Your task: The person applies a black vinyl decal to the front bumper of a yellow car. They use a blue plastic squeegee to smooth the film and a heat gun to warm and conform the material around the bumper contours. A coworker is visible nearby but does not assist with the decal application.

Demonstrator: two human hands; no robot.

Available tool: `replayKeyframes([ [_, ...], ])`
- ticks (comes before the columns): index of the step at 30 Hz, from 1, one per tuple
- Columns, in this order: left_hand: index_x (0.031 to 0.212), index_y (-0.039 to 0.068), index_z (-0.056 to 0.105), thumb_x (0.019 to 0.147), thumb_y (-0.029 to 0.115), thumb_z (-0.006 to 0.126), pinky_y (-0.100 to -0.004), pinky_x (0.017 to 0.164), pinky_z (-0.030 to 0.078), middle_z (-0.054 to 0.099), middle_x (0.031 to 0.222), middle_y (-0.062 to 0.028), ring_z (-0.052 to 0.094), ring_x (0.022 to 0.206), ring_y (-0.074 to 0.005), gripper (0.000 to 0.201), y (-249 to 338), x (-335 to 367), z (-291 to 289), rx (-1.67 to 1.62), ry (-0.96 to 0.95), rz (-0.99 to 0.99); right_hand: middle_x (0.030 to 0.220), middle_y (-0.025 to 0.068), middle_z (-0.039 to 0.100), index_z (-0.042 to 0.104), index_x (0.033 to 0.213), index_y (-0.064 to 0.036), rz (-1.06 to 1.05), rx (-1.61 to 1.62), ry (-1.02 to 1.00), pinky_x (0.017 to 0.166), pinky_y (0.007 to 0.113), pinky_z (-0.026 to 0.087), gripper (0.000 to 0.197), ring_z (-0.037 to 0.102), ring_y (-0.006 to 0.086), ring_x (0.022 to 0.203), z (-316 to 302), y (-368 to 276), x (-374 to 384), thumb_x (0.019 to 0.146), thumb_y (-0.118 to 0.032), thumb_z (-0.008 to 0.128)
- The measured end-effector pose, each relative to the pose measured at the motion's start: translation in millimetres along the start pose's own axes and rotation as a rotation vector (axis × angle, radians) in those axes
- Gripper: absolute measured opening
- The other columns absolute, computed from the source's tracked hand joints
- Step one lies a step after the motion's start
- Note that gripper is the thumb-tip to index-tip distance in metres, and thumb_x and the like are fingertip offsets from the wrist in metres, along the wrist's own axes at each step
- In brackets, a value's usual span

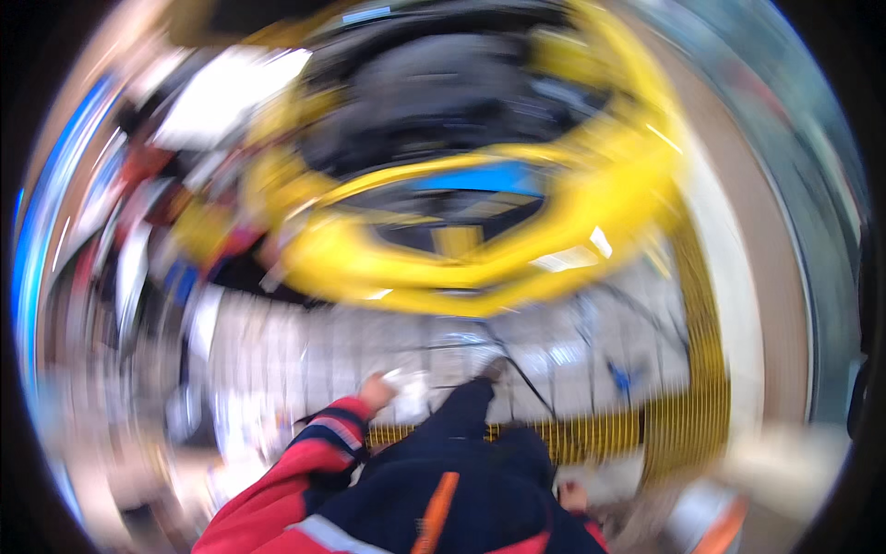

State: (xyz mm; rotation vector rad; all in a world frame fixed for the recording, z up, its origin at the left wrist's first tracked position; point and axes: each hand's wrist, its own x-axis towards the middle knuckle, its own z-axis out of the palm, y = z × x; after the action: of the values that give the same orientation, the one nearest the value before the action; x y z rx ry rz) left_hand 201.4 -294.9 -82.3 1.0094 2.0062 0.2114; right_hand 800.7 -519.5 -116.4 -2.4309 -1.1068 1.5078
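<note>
Motion blurs the whole head view. My left hand, in a red and dark sleeve, is held out ahead of my body. Its fingers are closed on a crumpled white thing, cloth or paper, too smeared to tell which. Low beside my right hip hangs my right hand, small and mostly cut off from sight by my jacket; whether it holds anything does not show. Ahead of me stands a yellow car with its engine bay uncovered. Neither hand touches the car.
Light floor tiles lie between me and the car, bordered by yellow-and-black striped strips. A dark cable or hose crosses them. A small blue thing lies on the right. Several blurred people or objects crowd the left.
</note>
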Motion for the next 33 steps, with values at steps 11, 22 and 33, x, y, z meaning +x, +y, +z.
replayKeyframes([
  [11,0.115,-0.001,0.073,0.084,0.030,0.089,-0.0476,0.096,0.057,0.076,0.113,-0.0268,0.074,0.109,-0.0435,0.047,-170.1,-362.5,89.0,-0.843,0.943,-0.752,0.084,0.0106,0.074,0.070,0.119,-0.0036,-0.647,-1.344,-0.541,0.065,0.050,0.060,0.029,0.072,0.0272,0.069,-119.7,-155.8,259.0,0.100,-0.025,0.071],
  [22,0.121,0.002,0.065,0.089,0.007,0.075,-0.0489,0.099,0.052,0.064,0.116,-0.0210,0.063,0.114,-0.0439,0.033,-295.2,-539.6,-118.1,0.130,1.762,-0.498,0.093,0.0104,0.075,0.069,0.118,-0.0006,-0.473,-0.619,-0.869,0.060,0.035,0.061,0.016,0.075,0.0223,0.074,81.7,-342.7,30.0,0.103,-0.008,0.068],
  [33,0.112,-0.006,0.075,0.101,0.052,0.067,-0.0586,0.098,0.055,0.073,0.117,-0.0351,0.070,0.112,-0.0515,0.059,-244.1,-288.2,-52.5,0.028,0.271,-0.474,0.090,0.0270,0.078,0.082,0.098,0.0030,-0.637,-0.977,-0.573,0.085,0.051,0.060,0.076,0.077,0.0443,0.087,42.5,-204.7,9.5,0.105,-0.067,0.055],
])
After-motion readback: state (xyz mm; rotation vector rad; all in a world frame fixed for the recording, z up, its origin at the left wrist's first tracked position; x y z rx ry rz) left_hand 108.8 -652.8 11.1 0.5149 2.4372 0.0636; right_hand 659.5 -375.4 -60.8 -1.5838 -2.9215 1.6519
